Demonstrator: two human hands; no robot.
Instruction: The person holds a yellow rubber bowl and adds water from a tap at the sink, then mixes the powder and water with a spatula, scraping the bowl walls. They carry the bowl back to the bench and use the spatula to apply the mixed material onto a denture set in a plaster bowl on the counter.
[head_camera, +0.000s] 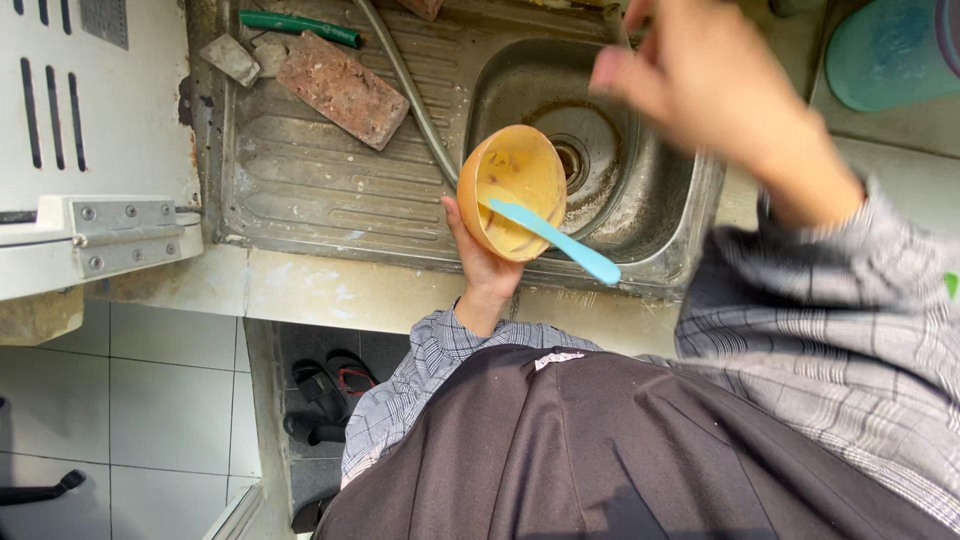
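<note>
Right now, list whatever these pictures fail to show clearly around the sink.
- Right hand: motion-blurred in the head view; whether it grips the tap cannot be told.
- Round teal plastic container: cut off by the top-right edge.
- Left hand: fingers hidden behind the orange plastic bowl holding a light-blue plastic spoon.
- Dark sandals: partly under the counter.

I see bowl (512, 190) with spoon (555, 240) in it, over sink (640, 210); brick (342, 88) on drainboard (300, 190) to left.

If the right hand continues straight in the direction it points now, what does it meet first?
Probably the tap at the far rim of the sink: the blurred right hand reaches toward it, but depth is unclear.
</note>
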